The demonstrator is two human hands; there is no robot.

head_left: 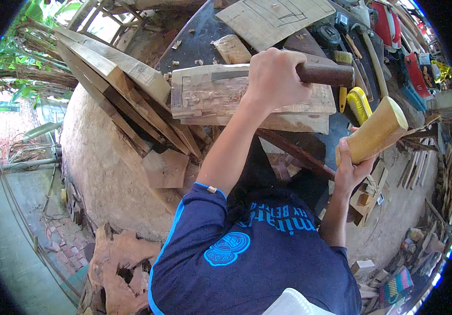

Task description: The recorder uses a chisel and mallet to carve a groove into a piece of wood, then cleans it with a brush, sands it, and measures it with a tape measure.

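My left hand is wrapped round a chisel, whose dark brown handle sticks out to the right of the fist. Its flat metal blade points left and lies along the far edge of a pale wooden block. The block's upper face has a rough, chipped carved area with loose shavings on it. On the right, my right hand grips a thick yellowish wooden mallet, tilted up and held apart from the chisel's handle. Part of the block is hidden under my left wrist.
A board with pencil lines and a small wood chunk lie on the dark table behind the block. A yellow brush, a paintbrush, a tape measure and a hammer crowd its right side. Long timbers lean at left.
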